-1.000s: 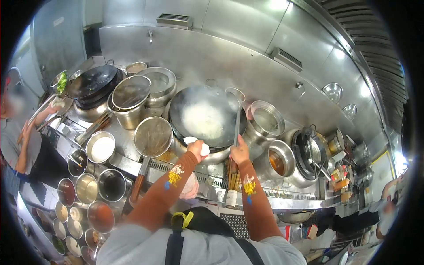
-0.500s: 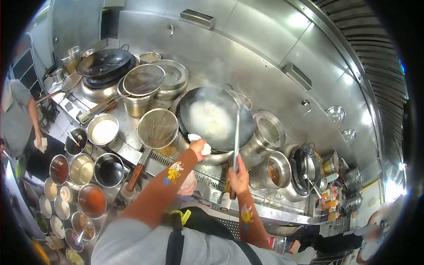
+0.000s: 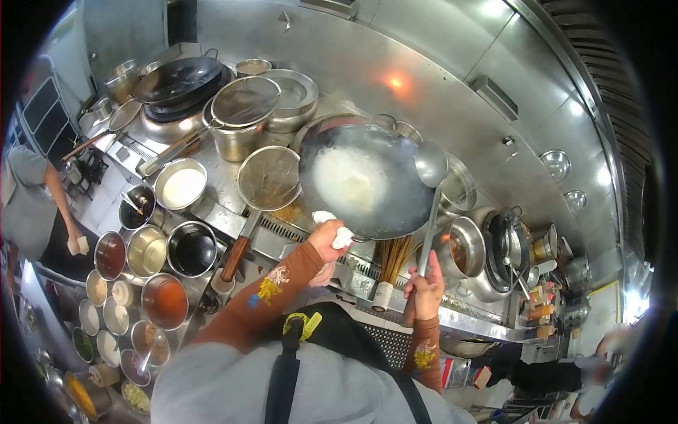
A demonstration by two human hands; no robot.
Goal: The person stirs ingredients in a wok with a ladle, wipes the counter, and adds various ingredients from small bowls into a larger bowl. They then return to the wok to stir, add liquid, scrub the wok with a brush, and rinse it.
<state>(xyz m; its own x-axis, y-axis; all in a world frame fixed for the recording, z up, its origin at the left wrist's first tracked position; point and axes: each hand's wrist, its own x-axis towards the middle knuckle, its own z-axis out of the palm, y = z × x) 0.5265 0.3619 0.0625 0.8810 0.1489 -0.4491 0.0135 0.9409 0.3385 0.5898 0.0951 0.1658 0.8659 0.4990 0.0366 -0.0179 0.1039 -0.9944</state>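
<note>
My left hand (image 3: 328, 240) is closed around a white cloth (image 3: 342, 237) at the near left rim of a large wok (image 3: 395, 184). Inside the wok lies cloudy, whitish liquid (image 3: 349, 178) with a paler patch. The wok appears tilted, and an orange glow shows behind it on the steel wall. My right hand (image 3: 426, 291) grips the handle of a long ladle (image 3: 431, 167), whose bowl is raised at the wok's right rim. Between my hands a bamboo brush (image 3: 395, 261) rests by the stove edge.
A strainer (image 3: 269, 178) with a wooden handle lies left of the wok. Sauce pots, including red sauce (image 3: 164, 302) and dark liquid (image 3: 193, 249), stand at the left. A steel pot (image 3: 459, 247) is at the right. A co-worker (image 3: 39, 201) stands far left.
The wok has tilted off its burner, and its liquid has spread. The ladle has moved right, out of the wok. The view has shifted, and an orange glow has appeared on the wall.
</note>
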